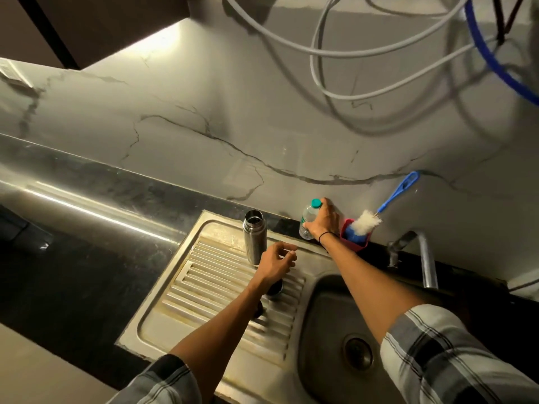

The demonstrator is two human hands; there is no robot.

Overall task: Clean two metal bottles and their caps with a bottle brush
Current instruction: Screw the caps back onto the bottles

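Observation:
An uncapped metal bottle [254,240] stands upright at the back of the ribbed drainboard [210,287]. My left hand [277,262] hovers just right of it with loosely curled fingers, holding nothing. Two dark caps lie on the drainboard, one [275,288] under my left wrist and one [258,309] under the forearm, both partly hidden. My right hand [323,221] grips a clear plastic bottle with a teal cap [308,217] at the wall. The bottle brush [366,223], white bristles and blue handle, leans in a pink holder [354,239].
The steel sink basin [335,330] with its drain lies at the lower right, and a curved tap [423,258] stands behind it. Dark countertop [73,272] stretches to the left. White and blue cables [379,53] hang against the marble wall above.

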